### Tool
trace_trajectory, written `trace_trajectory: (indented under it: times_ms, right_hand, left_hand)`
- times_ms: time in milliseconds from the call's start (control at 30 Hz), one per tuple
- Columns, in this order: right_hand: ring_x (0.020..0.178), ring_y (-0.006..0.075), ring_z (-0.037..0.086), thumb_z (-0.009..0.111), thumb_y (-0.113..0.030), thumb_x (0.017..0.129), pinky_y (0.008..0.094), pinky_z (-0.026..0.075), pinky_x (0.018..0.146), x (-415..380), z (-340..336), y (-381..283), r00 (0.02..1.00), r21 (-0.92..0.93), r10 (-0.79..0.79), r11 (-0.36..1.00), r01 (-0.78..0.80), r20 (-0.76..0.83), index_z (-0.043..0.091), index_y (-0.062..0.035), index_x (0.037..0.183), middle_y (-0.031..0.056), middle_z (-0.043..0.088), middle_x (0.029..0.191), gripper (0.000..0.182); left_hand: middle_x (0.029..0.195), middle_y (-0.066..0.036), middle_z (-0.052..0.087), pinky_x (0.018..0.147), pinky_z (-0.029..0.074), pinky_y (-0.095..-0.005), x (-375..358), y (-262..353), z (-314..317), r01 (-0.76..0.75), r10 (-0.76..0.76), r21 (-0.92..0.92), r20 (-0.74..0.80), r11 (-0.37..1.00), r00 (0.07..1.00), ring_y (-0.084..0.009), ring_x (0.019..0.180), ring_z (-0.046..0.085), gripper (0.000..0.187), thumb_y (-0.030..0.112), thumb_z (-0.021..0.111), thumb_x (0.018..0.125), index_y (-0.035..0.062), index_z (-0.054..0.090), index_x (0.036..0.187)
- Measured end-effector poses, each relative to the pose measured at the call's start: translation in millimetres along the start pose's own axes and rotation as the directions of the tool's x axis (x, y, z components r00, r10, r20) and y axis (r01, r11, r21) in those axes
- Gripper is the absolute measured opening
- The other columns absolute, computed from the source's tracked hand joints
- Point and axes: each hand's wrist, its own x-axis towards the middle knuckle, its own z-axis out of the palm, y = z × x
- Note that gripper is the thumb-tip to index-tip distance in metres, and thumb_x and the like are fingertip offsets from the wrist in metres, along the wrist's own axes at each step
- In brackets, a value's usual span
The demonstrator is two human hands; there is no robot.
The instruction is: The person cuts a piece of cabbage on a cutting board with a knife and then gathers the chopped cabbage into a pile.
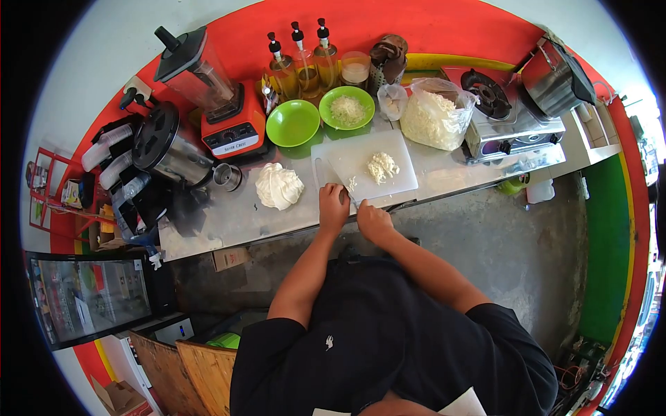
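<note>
On the white cutting board (347, 156), a pile of pale chopped pieces (382, 168) lies right of the middle. A smaller heap of pale bits (352, 184) sits beside the thin blade of a knife (343, 178). My right hand (375, 223) is closed around the knife's handle at the board's front edge. Just left of it, my left hand (334, 206) has its fingers curled at the board's near corner; what they hold, if anything, is hidden. Behind the board stands a green bowl (368, 118) with shredded pale food inside.
Another green bowl (293, 123) and a crumpled white bag (279, 186) are left of the board. A plastic bag of pale shreds (437, 118) and a gas stove (513, 128) are to the right. A red blender (232, 128) and pump bottles (305, 69) stand behind.
</note>
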Motion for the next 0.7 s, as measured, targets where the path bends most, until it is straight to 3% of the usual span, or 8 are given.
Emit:
trace_trajectory:
  times_ms: [200, 300, 567, 700]
  right_hand:
    - [0.095, 0.0446, 0.072, 0.053, -0.009, 0.095, 0.0515, 0.057, 0.085, 6, -4, 8, 0.994, -0.083, -0.102, 0.992, 0.099, -0.033, 0.053, 0.0022, 0.105, 0.0299, 0.071, 0.099, 0.015]
    - [0.095, 0.0447, 0.072, 0.053, -0.01, 0.095, 0.0512, 0.057, 0.086, 1, 1, 3, 1.0, -0.005, -0.014, 1.0, 0.014, -0.012, 0.053, 0.0026, 0.105, 0.0291, 0.071, 0.1, 0.016]
    - [0.092, 0.0431, 0.072, 0.049, -0.014, 0.097, 0.0511, 0.058, 0.082, 7, 5, 6, 0.996, -0.04, -0.067, 0.997, 0.065, -0.052, 0.053, 0.0017, 0.104, 0.0273, 0.072, 0.096, 0.017]
    - [0.093, 0.0422, 0.073, 0.051, -0.015, 0.097, 0.0497, 0.059, 0.081, 5, 18, 5, 0.995, -0.014, -0.044, 0.999, 0.043, -0.087, 0.055, 0.0016, 0.102, 0.027, 0.072, 0.095, 0.018]
  left_hand:
    - [0.097, -0.015, 0.062, 0.087, 0.046, -0.0459, -4, 2, 0, 0.023, -0.023, 0.0, -0.011, 1.0, 1.0, -0.0374, 0.097, 0.057, 0.011, 0.004, 0.066, 0.083, 0.0016, 0.066, 0.094]
    - [0.098, -0.015, 0.062, 0.087, 0.046, -0.0455, -5, 5, 0, 0.01, -0.01, 0.003, -0.024, 1.0, 1.0, -0.0378, 0.097, 0.057, 0.012, 0.002, 0.065, 0.083, 0.0008, 0.067, 0.095]
    - [0.1, -0.015, 0.065, 0.087, 0.048, -0.0442, -6, 4, -9, -0.035, 0.035, 0.014, -0.019, 0.999, 0.999, -0.0373, 0.097, 0.059, 0.013, 0.003, 0.066, 0.085, -0.0002, 0.069, 0.097]
    - [0.1, -0.013, 0.064, 0.087, 0.049, -0.0437, -5, 6, -10, 0.03, -0.031, 0.045, 0.016, 0.999, 0.999, -0.0359, 0.098, 0.059, 0.011, 0.005, 0.066, 0.087, 0.0017, 0.069, 0.097]
